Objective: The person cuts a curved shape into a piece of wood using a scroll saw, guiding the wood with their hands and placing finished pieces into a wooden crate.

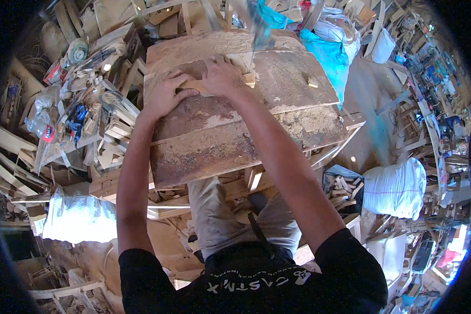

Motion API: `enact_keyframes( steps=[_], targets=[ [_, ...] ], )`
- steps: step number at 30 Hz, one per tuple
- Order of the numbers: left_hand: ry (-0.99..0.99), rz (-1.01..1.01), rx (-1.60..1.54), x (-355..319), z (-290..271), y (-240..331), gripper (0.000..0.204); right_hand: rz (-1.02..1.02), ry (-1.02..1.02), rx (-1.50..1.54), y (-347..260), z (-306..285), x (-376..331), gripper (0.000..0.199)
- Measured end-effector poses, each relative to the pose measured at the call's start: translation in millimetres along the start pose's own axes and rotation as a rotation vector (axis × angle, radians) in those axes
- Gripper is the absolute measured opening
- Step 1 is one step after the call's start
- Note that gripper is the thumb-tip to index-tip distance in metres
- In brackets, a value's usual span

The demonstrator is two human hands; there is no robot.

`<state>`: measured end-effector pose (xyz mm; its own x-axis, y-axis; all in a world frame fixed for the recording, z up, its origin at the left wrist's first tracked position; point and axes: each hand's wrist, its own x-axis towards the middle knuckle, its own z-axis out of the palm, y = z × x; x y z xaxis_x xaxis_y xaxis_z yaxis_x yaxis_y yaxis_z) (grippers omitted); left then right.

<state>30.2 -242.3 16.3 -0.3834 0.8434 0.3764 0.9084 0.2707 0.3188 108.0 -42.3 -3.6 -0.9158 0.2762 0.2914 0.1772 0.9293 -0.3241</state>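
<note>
Head view: single fisheye, worn high, facing straight down over the sawdust-covered table (220,141); close range, bent edges.

Shirt: black, short sleeves ending above the elbows, pale lettering across the chest.
Trousers: light grey-beige, dusty.
Strap: dark, narrow, hanging at the waist.
Forearms: bare from sleeve to left hand (165,94) and right hand (222,77).
</note>
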Motion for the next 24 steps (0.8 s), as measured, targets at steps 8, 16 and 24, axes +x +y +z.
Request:
enact_keyframes(
  steps=[8,16,24],
  targets=[
    [0.021,0.062,-0.002,9.2,-3.4,-1.5,0.039,0.042,-0.051,-0.045,3.3,0.5,7.8,0.056],
    [0.038,0.016,-0.043,12.2,1.9,-6.4,0.038,0.057,-0.119,0.031,4.3,-4.0,19.5,0.073],
    [0.045,-0.005,-0.050,12.0,1.6,-6.1,0.035,0.091,-0.137,0.019,-4.7,-14.7,17.1,0.068]
  ],
)
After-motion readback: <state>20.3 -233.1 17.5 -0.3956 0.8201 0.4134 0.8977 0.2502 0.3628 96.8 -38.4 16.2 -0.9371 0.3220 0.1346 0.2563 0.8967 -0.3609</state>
